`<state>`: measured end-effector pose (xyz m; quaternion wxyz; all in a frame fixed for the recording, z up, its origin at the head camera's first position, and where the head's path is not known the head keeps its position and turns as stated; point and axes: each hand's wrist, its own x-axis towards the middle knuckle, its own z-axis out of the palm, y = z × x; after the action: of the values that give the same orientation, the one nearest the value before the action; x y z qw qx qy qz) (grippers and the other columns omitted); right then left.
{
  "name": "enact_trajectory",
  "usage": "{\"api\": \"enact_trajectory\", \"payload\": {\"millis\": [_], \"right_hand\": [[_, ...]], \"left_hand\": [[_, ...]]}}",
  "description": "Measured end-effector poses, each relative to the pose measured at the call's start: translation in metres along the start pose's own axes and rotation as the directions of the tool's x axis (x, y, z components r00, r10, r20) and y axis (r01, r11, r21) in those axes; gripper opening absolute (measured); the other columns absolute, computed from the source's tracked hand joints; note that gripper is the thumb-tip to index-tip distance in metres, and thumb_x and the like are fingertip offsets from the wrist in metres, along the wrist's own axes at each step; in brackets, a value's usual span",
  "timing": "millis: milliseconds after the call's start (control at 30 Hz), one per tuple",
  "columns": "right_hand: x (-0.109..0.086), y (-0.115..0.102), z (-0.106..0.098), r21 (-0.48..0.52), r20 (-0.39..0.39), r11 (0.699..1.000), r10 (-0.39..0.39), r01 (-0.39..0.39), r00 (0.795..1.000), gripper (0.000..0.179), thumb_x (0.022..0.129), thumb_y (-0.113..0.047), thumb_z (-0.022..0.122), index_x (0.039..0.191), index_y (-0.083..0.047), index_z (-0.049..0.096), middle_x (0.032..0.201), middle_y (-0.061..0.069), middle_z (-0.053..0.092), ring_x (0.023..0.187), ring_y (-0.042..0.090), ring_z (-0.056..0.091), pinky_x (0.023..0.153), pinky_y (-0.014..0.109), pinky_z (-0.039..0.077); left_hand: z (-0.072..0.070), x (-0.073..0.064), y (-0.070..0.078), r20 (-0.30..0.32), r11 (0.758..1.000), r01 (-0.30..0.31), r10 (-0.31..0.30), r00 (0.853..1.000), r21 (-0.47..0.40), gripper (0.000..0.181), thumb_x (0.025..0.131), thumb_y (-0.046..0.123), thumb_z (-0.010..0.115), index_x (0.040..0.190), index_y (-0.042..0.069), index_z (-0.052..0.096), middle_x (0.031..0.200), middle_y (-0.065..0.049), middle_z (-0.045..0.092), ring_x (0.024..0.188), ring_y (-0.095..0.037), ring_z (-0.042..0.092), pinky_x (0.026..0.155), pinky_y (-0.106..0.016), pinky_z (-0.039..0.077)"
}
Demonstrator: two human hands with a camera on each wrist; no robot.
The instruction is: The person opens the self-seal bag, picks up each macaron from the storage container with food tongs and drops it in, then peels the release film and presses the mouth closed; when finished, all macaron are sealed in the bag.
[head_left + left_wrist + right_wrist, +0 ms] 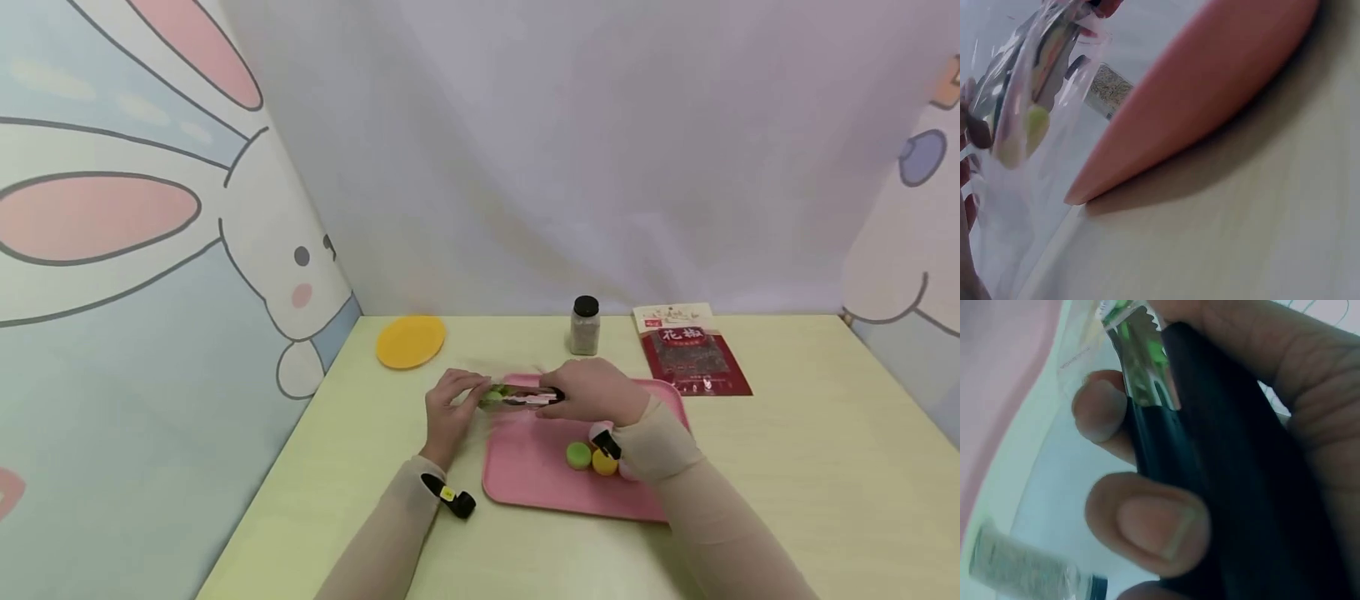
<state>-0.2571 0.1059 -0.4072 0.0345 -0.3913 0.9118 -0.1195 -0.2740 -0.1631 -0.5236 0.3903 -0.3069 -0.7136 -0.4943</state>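
Observation:
My right hand [596, 392] grips black-handled metal tongs [1150, 375], fingers on one side of the handles. The tongs point left over the far part of a pink tray [525, 483]. At their tip is a light green round piece [1037, 128], inside or behind a clear plastic bag [1004, 206]; which one I cannot tell. My left hand [450, 408] pinches this bag near the tray's left far corner. On the tray, partly under my right wrist, lie a green round piece [578, 455], a yellow one [605, 462] and pink ones [600, 431].
Behind the tray stands a clear jar [585, 329] with a black lid and grainy contents. A yellow plate [410, 342] sits at the back left. To the right of the jar lies a red and white spice packet [690, 350]. A pale wall closes off the table's back.

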Motion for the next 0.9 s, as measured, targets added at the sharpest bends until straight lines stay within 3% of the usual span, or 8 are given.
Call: {"api": "enact_trajectory", "payload": {"millis": [167,400,667,767,900], "right_hand": [[0.001,0.006,0.002,0.033,-0.002,0.999,-0.003,0.003,1.000,0.020,0.090,-0.046,0.073,0.086,-0.028,0.064,0.067,-0.014,0.053,0.058,0.005,0.046,0.056,0.031,0.041],[-0.011,0.020,-0.009,0.088,-0.022,0.994,0.066,-0.064,0.998,0.020,0.091,-0.045,0.073,0.094,-0.026,0.069,0.069,-0.014,0.055,0.057,0.007,0.049,0.057,0.032,0.043],[0.011,0.007,0.018,0.028,-0.045,0.997,-0.067,0.068,0.997,0.024,0.090,-0.038,0.075,0.108,-0.023,0.075,0.080,-0.014,0.066,0.064,0.001,0.055,0.061,0.032,0.051],[0.017,0.000,0.027,-0.013,-0.055,0.997,-0.073,0.072,0.996,0.021,0.089,-0.036,0.075,0.103,-0.021,0.075,0.075,-0.012,0.064,0.061,0.005,0.054,0.056,0.034,0.049],[0.023,-0.009,0.041,-0.069,-0.132,0.995,-0.085,0.076,0.988,0.017,0.091,-0.040,0.072,0.091,-0.023,0.071,0.062,-0.013,0.051,0.052,0.006,0.046,0.050,0.032,0.043]], "left_hand": [[0.001,-0.002,0.002,-0.029,0.999,-0.015,0.014,0.999,-0.037,0.023,0.077,-0.011,0.080,0.095,0.003,0.079,0.089,-0.009,0.074,0.085,-0.024,0.067,0.079,-0.029,0.055],[0.004,-0.003,0.000,0.002,0.997,-0.051,0.051,0.999,-0.057,0.020,0.078,-0.011,0.080,0.093,0.002,0.078,0.088,-0.010,0.074,0.085,-0.024,0.067,0.078,-0.029,0.055],[0.007,-0.002,0.007,0.018,0.995,-0.075,0.076,0.997,-0.072,0.021,0.078,-0.010,0.080,0.093,0.004,0.078,0.087,-0.009,0.074,0.084,-0.023,0.065,0.079,-0.030,0.055],[0.007,-0.002,0.010,0.020,0.993,-0.098,0.100,0.995,-0.065,0.021,0.078,-0.008,0.081,0.094,0.005,0.079,0.087,-0.008,0.074,0.084,-0.024,0.064,0.078,-0.032,0.054],[0.009,-0.001,0.014,0.021,0.987,-0.145,0.147,0.989,-0.070,0.021,0.078,-0.007,0.081,0.095,0.004,0.078,0.088,-0.009,0.075,0.085,-0.026,0.064,0.080,-0.034,0.054]]}}
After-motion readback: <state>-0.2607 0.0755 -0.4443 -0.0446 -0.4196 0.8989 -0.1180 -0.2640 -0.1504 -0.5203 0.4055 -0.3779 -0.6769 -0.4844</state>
